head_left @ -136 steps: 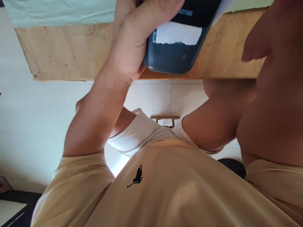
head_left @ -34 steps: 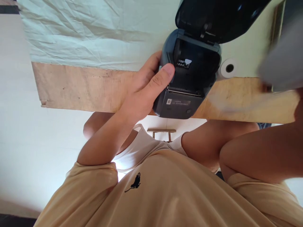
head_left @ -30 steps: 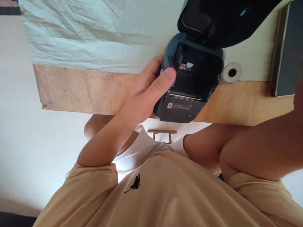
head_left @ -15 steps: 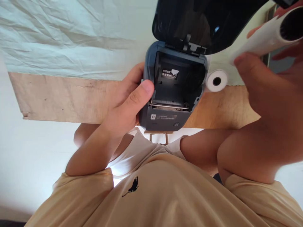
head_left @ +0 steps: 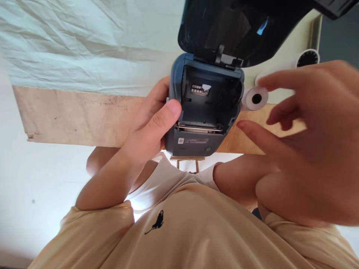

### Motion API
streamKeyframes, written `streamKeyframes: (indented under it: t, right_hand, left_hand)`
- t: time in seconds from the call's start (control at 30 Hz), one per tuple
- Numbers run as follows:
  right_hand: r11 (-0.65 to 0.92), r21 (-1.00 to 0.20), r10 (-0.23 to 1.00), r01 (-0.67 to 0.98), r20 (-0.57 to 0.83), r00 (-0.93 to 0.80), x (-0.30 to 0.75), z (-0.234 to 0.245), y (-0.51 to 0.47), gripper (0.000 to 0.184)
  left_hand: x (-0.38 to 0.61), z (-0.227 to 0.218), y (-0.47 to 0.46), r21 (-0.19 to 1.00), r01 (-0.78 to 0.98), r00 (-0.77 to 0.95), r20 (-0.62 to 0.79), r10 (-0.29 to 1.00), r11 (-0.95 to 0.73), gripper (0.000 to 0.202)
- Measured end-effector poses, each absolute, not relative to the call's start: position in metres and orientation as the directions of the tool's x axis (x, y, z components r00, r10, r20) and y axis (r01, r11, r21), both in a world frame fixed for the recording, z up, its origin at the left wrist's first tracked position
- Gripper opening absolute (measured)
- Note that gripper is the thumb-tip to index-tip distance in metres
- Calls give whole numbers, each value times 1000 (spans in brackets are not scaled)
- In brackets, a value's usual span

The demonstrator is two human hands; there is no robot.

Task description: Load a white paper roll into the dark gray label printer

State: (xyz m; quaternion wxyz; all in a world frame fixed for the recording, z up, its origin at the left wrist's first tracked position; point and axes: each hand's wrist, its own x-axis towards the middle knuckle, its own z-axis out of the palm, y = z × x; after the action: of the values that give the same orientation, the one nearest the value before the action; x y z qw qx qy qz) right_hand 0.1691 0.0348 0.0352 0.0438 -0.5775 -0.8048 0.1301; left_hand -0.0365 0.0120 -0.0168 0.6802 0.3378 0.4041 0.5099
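My left hand (head_left: 153, 125) grips the side of a dark blue-grey label printer (head_left: 193, 145), its thumb on the near rim. The printer's dark glossy lid (head_left: 213, 31) is swung up, showing a bare paper bay with a small printed sticker inside. Just right of the printer stands a small white paper roll (head_left: 250, 100) with a dark core. Beside that roll, my right hand (head_left: 308, 123) holds nothing, its fingers apart and thumb stretched toward the printer. The index fingertip is close to the roll; whether it touches, I cannot tell.
A larger white roll (head_left: 283, 68) with a dark core lies behind my right hand. Pale wrinkled cloth (head_left: 84, 45) covers the table, leaving a bare wooden edge (head_left: 70, 116) at the front. A dark panel (head_left: 339, 39) is at the far right.
My right hand has let go of the larger white roll, which now lies on the table. That hand has moved left to the small roll. My left hand still holds the printer.
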Motion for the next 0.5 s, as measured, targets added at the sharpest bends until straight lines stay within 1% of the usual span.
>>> streamKeyframes:
  t: [0.07, 0.1, 0.17, 0.23, 0.27, 0.3, 0.33, 0.43, 0.5]
  right_hand:
    - [348, -156, 933, 925, -41, -358, 161, 29, 39, 33]
    - [346, -134, 935, 928, -27, -353, 158, 26, 41, 32]
    - [341, -143, 937, 929, -30, -349, 155, 20, 44, 34]
    - [378, -138, 921, 915, -41, -387, 155, 17, 45, 36]
    - [397, -130, 913, 908, -44, -406, 155, 17, 45, 36]
    - [414, -121, 906, 902, -44, -422, 155, 16, 45, 35]
    - [424, -114, 901, 898, -46, -431, 155, 16, 45, 35]
    - [417, -123, 902, 901, -65, -427, 156, 14, 44, 33]
    - [415, -160, 899, 896, -82, -431, 157, 13, 44, 32]
  left_hand:
    - [-35, -16, 12, 879, -410, 136, -205, 969, 244, 43]
    - [-35, -16, 12, 883, -403, 127, -205, 970, 240, 42]
    - [-36, -22, 13, 891, -390, 136, -195, 971, 233, 40]
    - [-39, -35, 16, 902, -386, 174, -134, 976, 193, 43]
    - [-40, -43, 17, 908, -407, 221, -9, 975, 100, 51]
    - [-42, -52, 19, 902, -432, 187, 66, 980, 22, 54]
    - [-44, -60, 21, 901, -434, 188, 99, 977, -8, 56]
    - [-46, -74, 24, 901, -432, 186, 132, 974, -40, 58]
    - [-46, -73, 25, 900, -433, 177, 137, 975, -47, 58]
